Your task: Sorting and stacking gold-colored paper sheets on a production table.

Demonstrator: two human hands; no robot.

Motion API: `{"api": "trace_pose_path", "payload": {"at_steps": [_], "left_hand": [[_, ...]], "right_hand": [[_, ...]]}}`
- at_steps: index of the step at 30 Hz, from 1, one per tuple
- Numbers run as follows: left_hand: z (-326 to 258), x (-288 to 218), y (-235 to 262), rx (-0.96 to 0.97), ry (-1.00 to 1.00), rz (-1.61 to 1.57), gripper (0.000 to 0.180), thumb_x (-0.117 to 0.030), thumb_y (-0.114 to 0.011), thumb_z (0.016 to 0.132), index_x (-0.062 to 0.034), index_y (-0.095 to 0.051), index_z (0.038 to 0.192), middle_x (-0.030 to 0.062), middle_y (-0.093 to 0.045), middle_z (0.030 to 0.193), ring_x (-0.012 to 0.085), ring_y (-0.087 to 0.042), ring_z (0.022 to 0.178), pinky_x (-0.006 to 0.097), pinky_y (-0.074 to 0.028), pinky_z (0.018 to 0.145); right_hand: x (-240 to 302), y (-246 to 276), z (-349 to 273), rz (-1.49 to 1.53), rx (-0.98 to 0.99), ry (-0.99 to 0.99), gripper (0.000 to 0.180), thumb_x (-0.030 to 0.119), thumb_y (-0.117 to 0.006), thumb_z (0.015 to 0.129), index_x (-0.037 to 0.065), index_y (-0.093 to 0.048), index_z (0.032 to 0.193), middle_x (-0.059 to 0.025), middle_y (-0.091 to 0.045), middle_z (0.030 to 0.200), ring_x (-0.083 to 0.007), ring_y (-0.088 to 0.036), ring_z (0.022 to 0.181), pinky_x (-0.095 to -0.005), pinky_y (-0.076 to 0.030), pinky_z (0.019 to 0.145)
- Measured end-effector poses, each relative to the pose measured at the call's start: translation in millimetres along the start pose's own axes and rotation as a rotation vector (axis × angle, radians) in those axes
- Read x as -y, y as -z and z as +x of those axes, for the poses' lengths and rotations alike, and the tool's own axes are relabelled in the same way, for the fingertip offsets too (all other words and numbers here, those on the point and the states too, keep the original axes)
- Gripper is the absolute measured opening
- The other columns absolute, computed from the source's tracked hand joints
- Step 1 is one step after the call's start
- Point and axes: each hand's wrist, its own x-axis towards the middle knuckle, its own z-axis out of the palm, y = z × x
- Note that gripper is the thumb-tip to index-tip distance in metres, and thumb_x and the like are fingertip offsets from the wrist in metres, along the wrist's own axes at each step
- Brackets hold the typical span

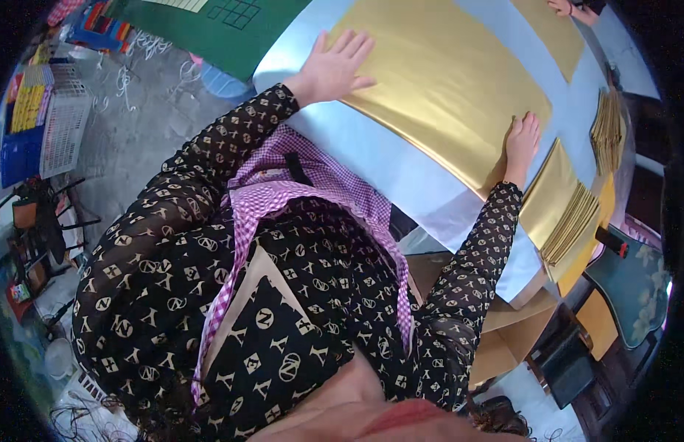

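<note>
A large gold sheet (438, 81) lies flat over pale blue-white sheeting (401, 155) on the table before me. My left hand (333, 68) rests with fingers spread at the sheet's left edge, holding nothing. Near its right end my right hand (522, 144) lies with fingers stretched out, the palm by the gold edge. The sheet's near edge bends slightly downward between my hands. Just right of my right hand sits a stack of folded gold pieces (563, 210).
Another gold bundle (607, 132) lies farther right, and a second gold sheet (552, 33) at the back. Another person's hand (562, 7) shows top right. A green mat (224, 29) covers the far left. An open cardboard box (508, 331) stands below the table's right corner.
</note>
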Motion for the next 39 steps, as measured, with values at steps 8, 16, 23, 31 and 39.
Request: {"api": "trace_pose_path", "payload": {"at_steps": [8,16,23,31,39], "left_hand": [[-28.1,46.9,-0.8,0.032,0.011,0.089,0.070,-0.049,-0.037,0.096,-0.0101,-0.016,0.150,0.0096,-0.015,0.157,0.0293,-0.015,0.144,0.057,-0.011,0.112],[-35.3,65.6,1.8,-0.077,-0.153,0.112,0.059,-0.041,-0.040,0.096,-0.0115,-0.029,0.145,0.0089,-0.026,0.153,0.0330,-0.025,0.140,0.054,-0.020,0.111],[-37.2,68.2,11.4,0.011,-0.173,0.129,0.057,-0.038,-0.040,0.097,-0.0142,-0.026,0.147,0.0046,-0.020,0.156,0.0302,-0.020,0.142,0.049,-0.017,0.113],[-20.6,81.7,4.8,-0.468,-0.477,-0.221,0.051,-0.028,-0.047,0.092,-0.0036,-0.040,0.137,0.0224,-0.037,0.143,0.0431,-0.035,0.130,0.055,-0.027,0.104],[-32.4,70.8,38.6,0.098,-0.246,-0.081,0.070,-0.041,-0.050,0.091,-0.0047,-0.026,0.145,0.0186,-0.024,0.152,0.0419,-0.025,0.137,0.053,-0.021,0.110]], "right_hand": [[8.8,5.7,4.5,0.039,0.002,-0.018,0.049,0.036,-0.032,0.098,0.005,-0.041,0.136,-0.0144,-0.040,0.143,-0.0309,-0.033,0.135,-0.0422,-0.025,0.111],[-6.7,-1.5,0.9,-0.017,-0.074,0.053,0.049,0.036,-0.039,0.097,0.004,-0.044,0.134,-0.0166,-0.043,0.140,-0.0346,-0.038,0.130,-0.0414,-0.032,0.106],[-11.2,-4.3,0.3,0.044,-0.064,0.031,0.051,0.037,-0.036,0.097,0.004,-0.042,0.135,-0.0171,-0.041,0.142,-0.0323,-0.035,0.132,-0.0426,-0.028,0.109],[-23.4,-12.2,3.5,0.024,-0.019,0.041,0.052,0.038,-0.034,0.098,0.005,-0.041,0.138,-0.0144,-0.038,0.145,-0.0305,-0.031,0.136,-0.0411,-0.024,0.111],[-23.7,-15.7,3.1,0.041,-0.022,0.046,0.053,0.041,-0.033,0.098,0.005,-0.041,0.137,-0.0143,-0.040,0.144,-0.0308,-0.032,0.135,-0.0408,-0.025,0.111]]}}
